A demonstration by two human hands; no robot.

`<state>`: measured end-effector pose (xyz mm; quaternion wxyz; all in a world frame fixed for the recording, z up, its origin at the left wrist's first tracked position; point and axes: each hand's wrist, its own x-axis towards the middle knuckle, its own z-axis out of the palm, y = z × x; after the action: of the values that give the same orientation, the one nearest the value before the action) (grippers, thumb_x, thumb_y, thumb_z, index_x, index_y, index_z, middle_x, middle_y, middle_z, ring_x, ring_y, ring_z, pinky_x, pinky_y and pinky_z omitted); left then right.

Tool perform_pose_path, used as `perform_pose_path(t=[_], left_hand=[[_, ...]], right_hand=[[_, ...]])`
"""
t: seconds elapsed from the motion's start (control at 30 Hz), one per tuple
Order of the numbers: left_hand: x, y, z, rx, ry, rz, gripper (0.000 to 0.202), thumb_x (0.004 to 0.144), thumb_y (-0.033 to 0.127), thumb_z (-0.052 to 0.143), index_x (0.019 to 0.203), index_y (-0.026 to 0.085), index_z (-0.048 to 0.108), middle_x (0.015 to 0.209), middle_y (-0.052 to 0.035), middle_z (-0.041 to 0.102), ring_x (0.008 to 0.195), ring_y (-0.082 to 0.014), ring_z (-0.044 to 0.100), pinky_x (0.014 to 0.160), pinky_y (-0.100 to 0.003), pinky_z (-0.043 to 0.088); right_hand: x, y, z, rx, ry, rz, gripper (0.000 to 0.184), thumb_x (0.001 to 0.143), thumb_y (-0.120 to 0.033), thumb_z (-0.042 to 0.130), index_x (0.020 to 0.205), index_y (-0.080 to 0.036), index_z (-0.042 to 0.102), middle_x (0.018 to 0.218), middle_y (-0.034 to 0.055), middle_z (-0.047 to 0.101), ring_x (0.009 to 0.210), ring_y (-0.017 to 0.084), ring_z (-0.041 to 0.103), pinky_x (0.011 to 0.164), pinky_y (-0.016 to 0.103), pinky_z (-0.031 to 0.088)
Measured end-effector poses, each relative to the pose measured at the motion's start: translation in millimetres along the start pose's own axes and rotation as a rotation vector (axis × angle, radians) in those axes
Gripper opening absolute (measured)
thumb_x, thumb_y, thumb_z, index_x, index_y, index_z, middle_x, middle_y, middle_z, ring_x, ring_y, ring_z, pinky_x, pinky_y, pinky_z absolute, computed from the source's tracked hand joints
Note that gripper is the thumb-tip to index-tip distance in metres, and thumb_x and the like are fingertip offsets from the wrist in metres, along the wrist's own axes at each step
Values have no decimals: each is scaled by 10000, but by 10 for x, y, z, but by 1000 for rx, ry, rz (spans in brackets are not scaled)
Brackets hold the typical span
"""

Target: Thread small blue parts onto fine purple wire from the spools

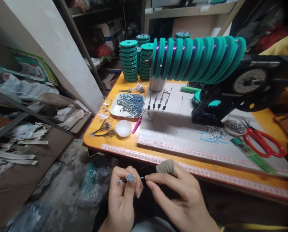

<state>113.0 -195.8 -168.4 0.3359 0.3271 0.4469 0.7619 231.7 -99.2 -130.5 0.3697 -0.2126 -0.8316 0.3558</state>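
Note:
Low in the head view, in front of the table edge, my left hand (124, 196) is closed round a bundle of thin blue-grey tubes (130, 177), their ends facing up in a tight cluster. A short blue piece also sticks out on the left side of the fist. Just to the right, my right hand (180, 193) pinches one end of a small thin blue piece (142, 178) between thumb and forefinger. Its other end points at the left hand. A grey-green cloth wrap (166, 168) covers a finger of my right hand.
On the orange table (93, 135) stand a white tray (113, 111) of small blue and silver parts, a white dome (123, 129), a purple pen-like tool (137, 125), red-handled scissors (257, 141) and stacked green spools (129, 61). A black machine (211, 109) carries a row of green-rimmed spools (197, 59).

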Motion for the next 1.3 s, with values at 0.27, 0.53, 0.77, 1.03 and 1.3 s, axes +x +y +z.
perform_pose_path(t=[0.27,0.53,0.77,1.03,1.3], left_hand=[[-12,-18,10,-14,-24,-48,194,1058,211,389,892,255,479,677,48,449,626,-109,436,592,-214,399],[-68,-42,27,-35,-28,-93,187,1054,220,408,888,252,488,681,51,436,622,-99,432,600,-206,408],[163,120,-147,65,210,119,149,1018,159,503,912,258,535,612,72,420,548,-91,426,527,-199,392],[123,108,-86,-91,50,-237,175,1017,251,531,851,209,498,919,-4,651,484,-13,426,475,-160,382],[13,57,59,-208,12,-409,240,988,361,595,852,221,455,611,63,533,507,-58,470,491,-160,375]], right_hand=[[-29,58,18,119,36,41,147,901,-160,726,1012,-245,771,807,-3,690,694,120,642,609,223,516],[18,22,16,108,-24,19,87,897,-134,700,915,-196,759,745,3,665,660,113,624,593,214,492],[2,22,-104,-125,-62,-108,165,848,-64,577,724,-171,595,649,-9,548,583,111,515,521,240,381],[69,12,-124,7,-42,41,124,894,-108,587,812,-196,616,677,-33,534,570,91,517,522,191,433],[95,31,51,141,85,69,131,877,-136,719,940,-227,789,762,5,701,643,117,640,586,200,536]])
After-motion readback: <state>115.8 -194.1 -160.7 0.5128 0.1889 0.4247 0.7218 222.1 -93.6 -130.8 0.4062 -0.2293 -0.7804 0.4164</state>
